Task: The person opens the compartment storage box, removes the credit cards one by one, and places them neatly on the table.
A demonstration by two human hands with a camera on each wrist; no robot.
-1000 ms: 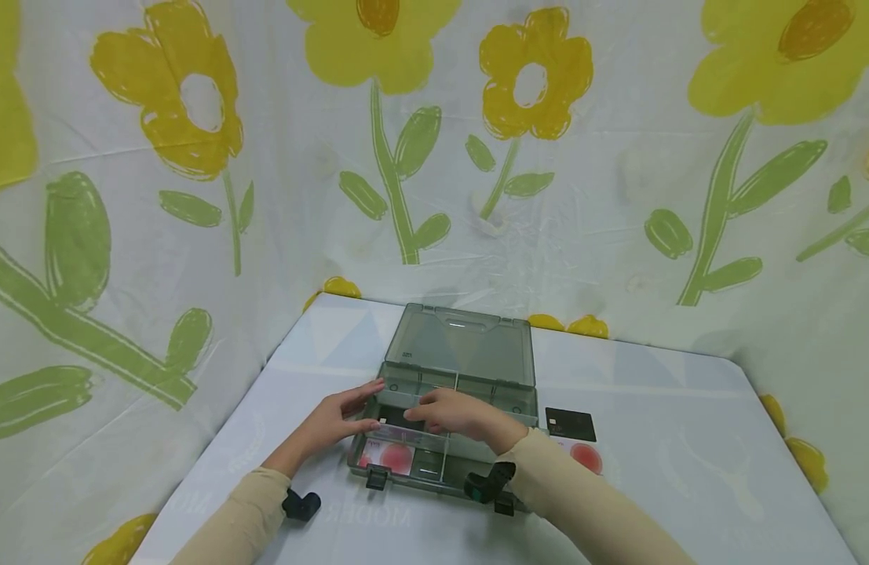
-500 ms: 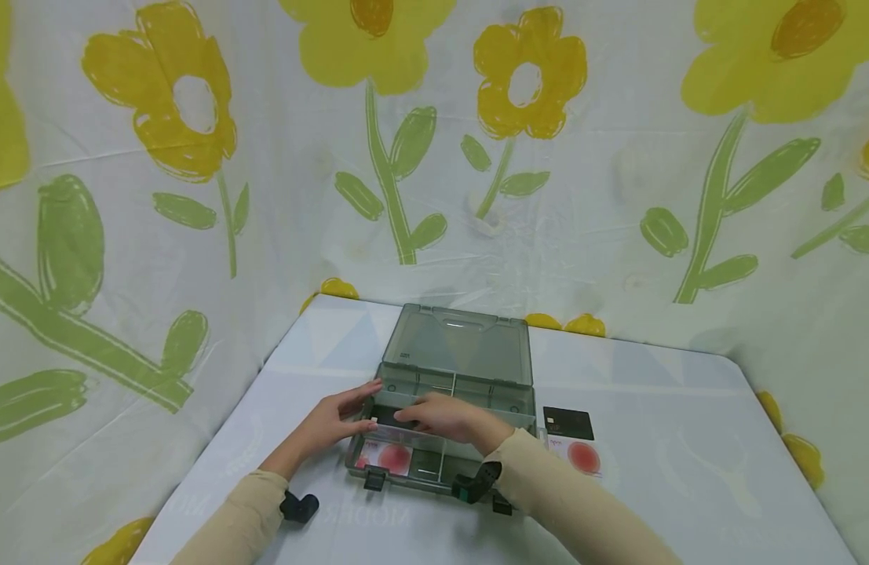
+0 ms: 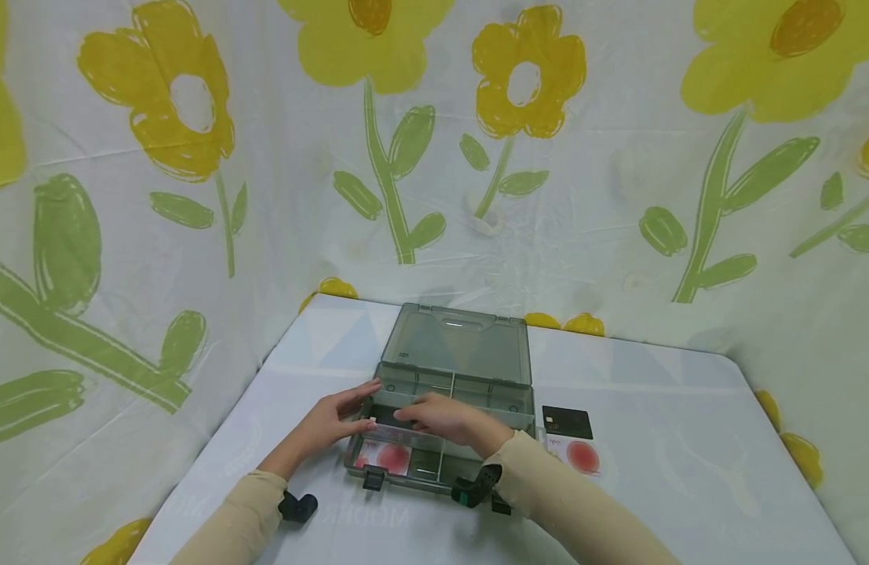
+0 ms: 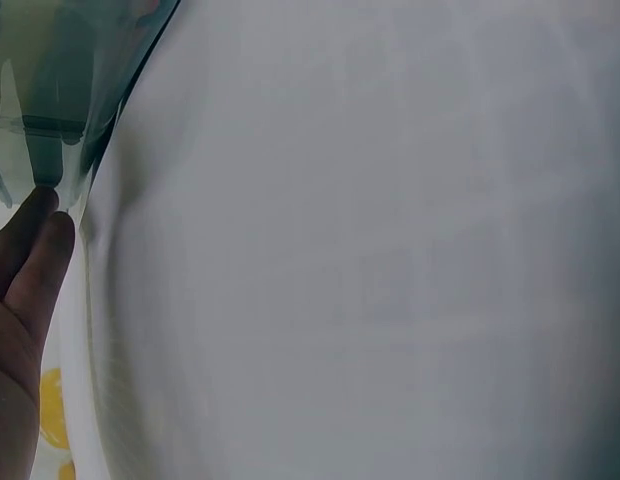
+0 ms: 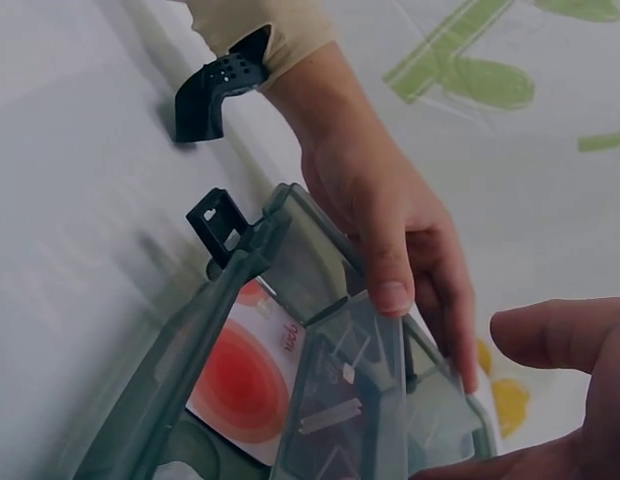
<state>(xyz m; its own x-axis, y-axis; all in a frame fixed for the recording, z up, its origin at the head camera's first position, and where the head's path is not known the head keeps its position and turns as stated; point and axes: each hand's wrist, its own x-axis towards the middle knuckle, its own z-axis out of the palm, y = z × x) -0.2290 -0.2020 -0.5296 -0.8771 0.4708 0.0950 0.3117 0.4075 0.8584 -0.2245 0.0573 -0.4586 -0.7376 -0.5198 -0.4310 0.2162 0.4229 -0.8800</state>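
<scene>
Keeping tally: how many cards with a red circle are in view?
2: one card inside the box, front left, another card on the table to its right. More may hide under the right arm.

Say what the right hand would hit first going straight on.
Probably the left wall of the box, where the left hand rests; if the right hand dips, the black card inside may come first. Depth is unclear.

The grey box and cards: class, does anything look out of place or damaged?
No damage shows. Mildly odd: a black card and a red-circle card lie outside, on the table right of the box, though a similar card lies inside it.
</scene>
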